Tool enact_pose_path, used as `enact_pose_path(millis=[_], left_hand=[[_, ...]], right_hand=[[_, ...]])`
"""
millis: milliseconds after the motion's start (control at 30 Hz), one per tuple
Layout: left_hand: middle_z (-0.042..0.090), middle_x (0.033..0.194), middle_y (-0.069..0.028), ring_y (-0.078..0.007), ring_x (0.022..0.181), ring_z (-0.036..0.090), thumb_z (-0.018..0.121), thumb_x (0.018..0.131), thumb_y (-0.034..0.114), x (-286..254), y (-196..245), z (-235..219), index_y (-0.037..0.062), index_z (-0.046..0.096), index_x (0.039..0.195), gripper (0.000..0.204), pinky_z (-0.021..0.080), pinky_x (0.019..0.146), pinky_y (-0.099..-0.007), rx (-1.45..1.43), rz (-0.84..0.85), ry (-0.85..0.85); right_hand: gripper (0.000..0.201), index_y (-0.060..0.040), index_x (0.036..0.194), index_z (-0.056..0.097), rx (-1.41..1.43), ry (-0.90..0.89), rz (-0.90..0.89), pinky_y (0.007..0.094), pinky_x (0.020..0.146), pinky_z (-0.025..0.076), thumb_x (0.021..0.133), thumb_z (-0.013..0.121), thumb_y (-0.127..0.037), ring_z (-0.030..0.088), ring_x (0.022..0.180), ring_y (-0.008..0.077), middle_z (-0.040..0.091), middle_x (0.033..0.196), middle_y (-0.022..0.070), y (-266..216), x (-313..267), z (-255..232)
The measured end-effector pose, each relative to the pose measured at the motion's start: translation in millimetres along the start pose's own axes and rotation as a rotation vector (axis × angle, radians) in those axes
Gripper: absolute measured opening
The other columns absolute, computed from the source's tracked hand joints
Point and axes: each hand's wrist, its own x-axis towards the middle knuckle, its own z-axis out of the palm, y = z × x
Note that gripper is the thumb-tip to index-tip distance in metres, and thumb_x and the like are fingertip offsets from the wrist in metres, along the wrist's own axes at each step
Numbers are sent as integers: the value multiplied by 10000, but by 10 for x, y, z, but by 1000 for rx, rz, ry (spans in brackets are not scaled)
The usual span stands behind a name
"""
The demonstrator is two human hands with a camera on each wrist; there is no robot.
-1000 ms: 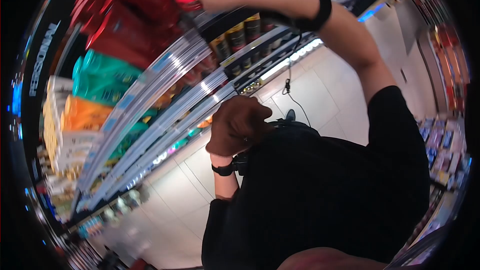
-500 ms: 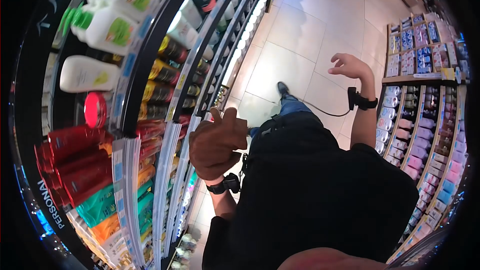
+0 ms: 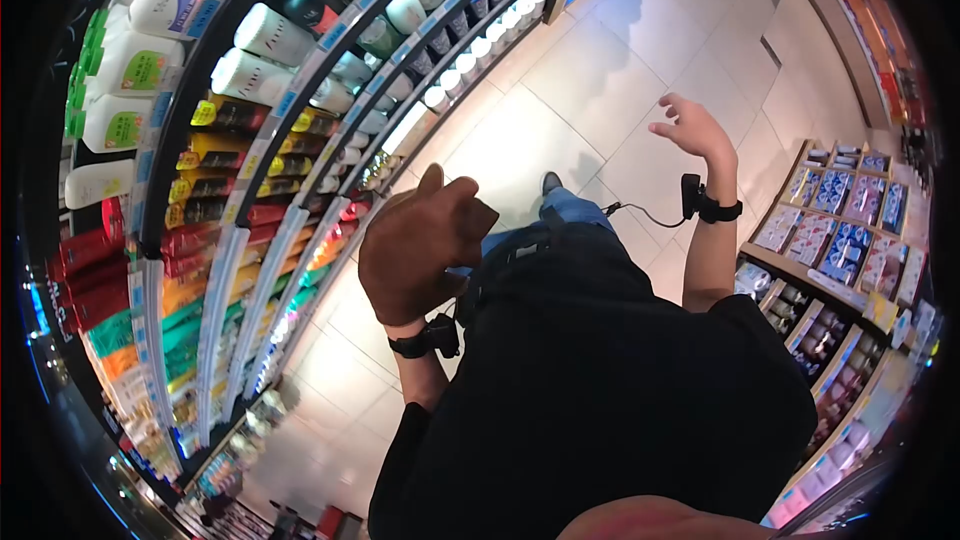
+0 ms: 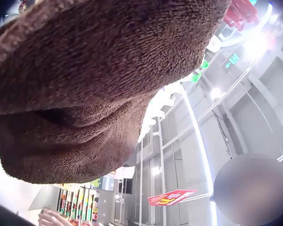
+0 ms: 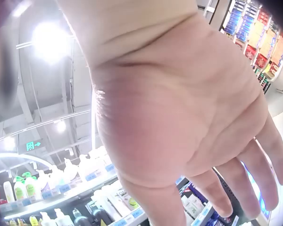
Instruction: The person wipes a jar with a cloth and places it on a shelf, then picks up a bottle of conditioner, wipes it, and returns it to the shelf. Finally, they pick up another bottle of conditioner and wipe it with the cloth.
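Observation:
A brown fuzzy cloth covers my left hand in the head view, with a black strap around the wrist below it. The same cloth fills much of the left wrist view and hides the fingers, so their hold cannot be made out. My right hand hangs over the floor, away from the shelves, its fingers loosely bent. In the right wrist view, the bare palm of the right hand faces the camera, and the fingers extend with nothing in them.
Curved shelves of bottles and tubes line the left side. On the right stands a display of small boxes and bottles. Pale floor tiles run between them. A cable hangs near the right wrist.
My right hand has moved away from beside a red round item at the left shelf to the right, over the floor. The head view has turned; the cloth still covers my left hand.

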Motion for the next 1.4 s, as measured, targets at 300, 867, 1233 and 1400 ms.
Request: enact_pose_path(millis=[300, 867, 1233, 1400], left_hand=[[630, 942, -9, -255, 899, 671, 926, 473, 102, 311, 951, 122, 161, 731, 1003, 568, 554, 684, -406, 138, 158, -68], [671, 961, -28, -255, 901, 673, 874, 542, 39, 550, 1087, 675, 113, 740, 975, 460, 545, 781, -391, -278, 66, 31], [698, 974, -39, -255, 902, 674, 840, 586, -2, 1199, 689, 644, 82, 747, 957, 392, 540, 844, -381, -586, -3, 152], [710, 980, -45, -255, 903, 674, 825, 606, -21, 2173, 772, 597, 67, 749, 949, 362, 538, 872, -376, -693, -3, 202]], right_hand=[[656, -18, 1386, 656, 105, -39, -18, 455, 959, 589, 909, 827, -435, 737, 1128, 382, 744, 1256, 247, 969, 105, -266], [646, -46, 1410, 651, 206, -120, -11, 434, 942, 590, 914, 827, -422, 732, 1112, 329, 745, 1250, 209, 1579, 353, -589], [620, -25, 1396, 649, 128, -73, -112, 445, 931, 599, 920, 831, -378, 746, 1097, 356, 743, 1253, 232, 1466, 1266, -1316], [624, -17, 1381, 665, 61, -203, -190, 447, 983, 576, 915, 819, -402, 734, 1133, 389, 756, 1236, 250, 1013, 1925, -1254]])
